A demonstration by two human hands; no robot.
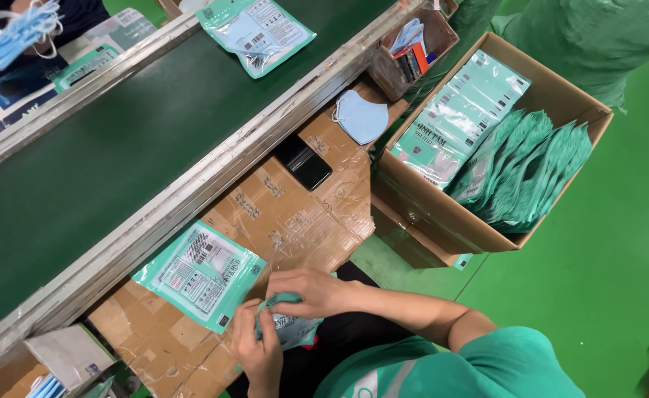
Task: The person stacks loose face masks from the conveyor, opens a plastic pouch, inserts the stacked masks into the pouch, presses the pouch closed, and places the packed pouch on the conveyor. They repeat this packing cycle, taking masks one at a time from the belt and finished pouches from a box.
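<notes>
Left hand: closed around the lower edge of a teal pouch, bottom centre.
Right hand: fingers pinching the pouch's top.
Nearby: a second pouch flat on the cardboard tabletop.
Risk: the slick pouch may slip from the pinch.

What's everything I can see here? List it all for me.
conveyor belt: one, dark green, running diagonally across the upper left
packet on belt: one, teal, at the top
loose mask: one, light blue, on the cardboard worktop
phone: one, black, on the worktop
flat packet: one, teal, on the worktop beside the belt
large box: one, brown cardboard, right, full of teal packets
small box: one, brown, at the top, holding small items
another person's masks: a bunch, light blue, top left
floor: green
left hand: on the held packet
right hand: on the same packet
</notes>
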